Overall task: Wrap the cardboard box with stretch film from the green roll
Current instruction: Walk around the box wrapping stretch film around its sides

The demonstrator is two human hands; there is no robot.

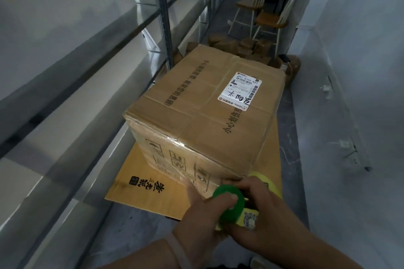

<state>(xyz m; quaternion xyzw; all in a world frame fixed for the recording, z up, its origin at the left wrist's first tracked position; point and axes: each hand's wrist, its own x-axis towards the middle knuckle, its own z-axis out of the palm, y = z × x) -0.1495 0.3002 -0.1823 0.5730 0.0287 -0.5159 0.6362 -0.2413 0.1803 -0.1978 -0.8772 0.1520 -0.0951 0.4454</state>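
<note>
One green plastic-capped stretch-film roll [227, 211], cap up and long axis near upright, sits in the clenched grip of left hand [196, 214] and right hand [262, 203] beside one brown rectangular cardboard box [196, 102], whose long axis points away.

— Where do we have the cardboard box [196, 98]?
— Upright on the flattened cardboard sheet [148, 183], covering its far and right parts; we see only the sheet's near left corner bare. The box is brown, its flaps taped shut, with black print on top and a white shipping label [239, 90] toward the far right.
— And the green roll [227, 209]?
— We see it raised off the sheet, just at the box's near right corner. Its green end cap faces us, with a yellow-green body behind.
</note>
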